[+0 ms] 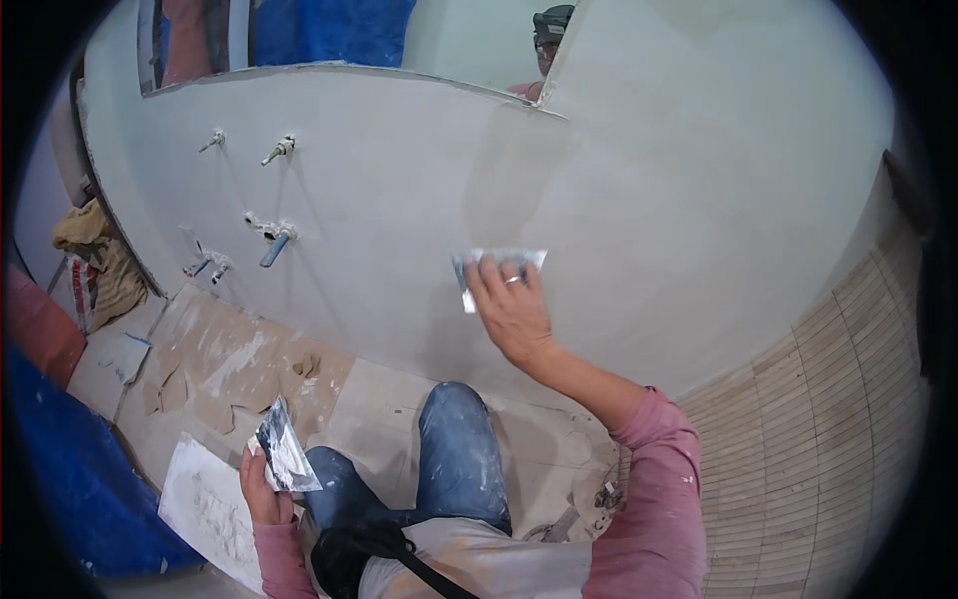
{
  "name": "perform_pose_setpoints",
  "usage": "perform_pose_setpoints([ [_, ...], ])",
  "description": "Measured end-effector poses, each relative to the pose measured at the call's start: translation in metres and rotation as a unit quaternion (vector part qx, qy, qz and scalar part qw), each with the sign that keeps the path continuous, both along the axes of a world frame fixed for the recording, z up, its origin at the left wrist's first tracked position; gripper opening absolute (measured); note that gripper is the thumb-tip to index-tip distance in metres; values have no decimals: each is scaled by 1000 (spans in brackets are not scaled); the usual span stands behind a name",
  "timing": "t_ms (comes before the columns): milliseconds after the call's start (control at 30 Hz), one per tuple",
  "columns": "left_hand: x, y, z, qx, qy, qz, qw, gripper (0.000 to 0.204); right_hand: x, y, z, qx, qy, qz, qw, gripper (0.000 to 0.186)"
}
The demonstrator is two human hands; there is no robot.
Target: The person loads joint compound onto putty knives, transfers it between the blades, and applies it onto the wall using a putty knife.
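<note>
**Blade flat to the wall**

The right hand pressed a steel trowel against the grey plastered wall, long edge horizontal, fingers spread over it. The left hand gripped a second trowel beside the knee, blade angled upward.

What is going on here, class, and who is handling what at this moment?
A person crouches on a spattered floor before a smooth grey plastered wall. The right hand presses a flat metal blade against the wall. The left hand holds a second, plaster-smeared blade low beside the knee. Capped pipe stubs jut from the wall to the left.
</note>
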State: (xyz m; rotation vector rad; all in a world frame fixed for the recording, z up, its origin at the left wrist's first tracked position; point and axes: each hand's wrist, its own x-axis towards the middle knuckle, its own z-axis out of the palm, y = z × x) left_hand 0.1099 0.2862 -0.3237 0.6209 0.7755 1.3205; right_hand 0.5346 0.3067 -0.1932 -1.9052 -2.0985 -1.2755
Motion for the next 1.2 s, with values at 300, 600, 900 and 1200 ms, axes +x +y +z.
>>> perform_pose_setpoints([
  [300,4,4,-8,-6,-18,-11,1000,33,45,10,142,315,-26,-46,948,52],
  [600,-4,3,-17,-17,-14,8,1000,29,56,24,84,238,-57,-26,969,45],
  [900,3,5,-9,-25,-10,10,1000,32,49,6,125,270,-29,-23,962,47],
  [1200,14,8,-7,-25,-11,2,1000,30,57,46,54,257,-40,-24,965,49],
])
